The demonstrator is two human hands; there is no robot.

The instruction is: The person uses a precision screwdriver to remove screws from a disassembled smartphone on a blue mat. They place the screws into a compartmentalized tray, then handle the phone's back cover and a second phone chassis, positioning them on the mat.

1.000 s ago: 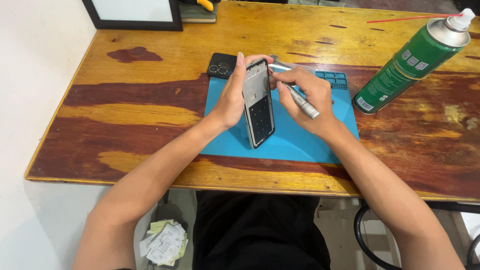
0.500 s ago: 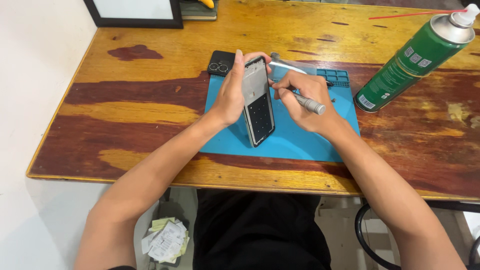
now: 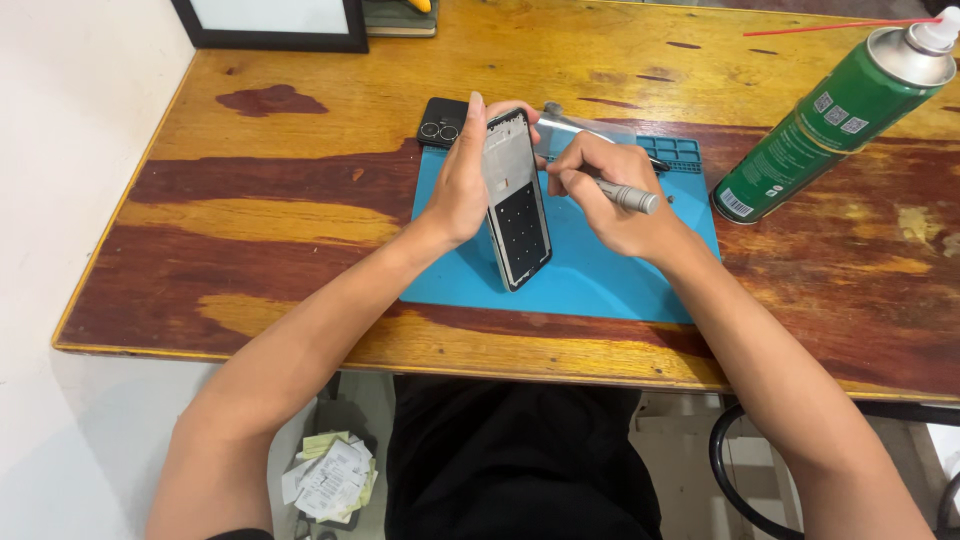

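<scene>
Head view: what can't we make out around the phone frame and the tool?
- Tool tip: the grey screwdriver runs into the right hand; the fingers hide its contact with the phone frame.
- Black back cover: partly behind the left hand.
- Green spray can: nozzle cut by the right edge.
- Picture frame: cropped by the top edge.

We had a single view, from a camera worn on the head, looking steeply down and forward over the near edge of the wooden tabletop (image 3: 300, 215). It sat close, with both forearms running up from the bottom of the frame to the blue mat (image 3: 600, 270). The tabletop's far edge and right side were cut off.
</scene>
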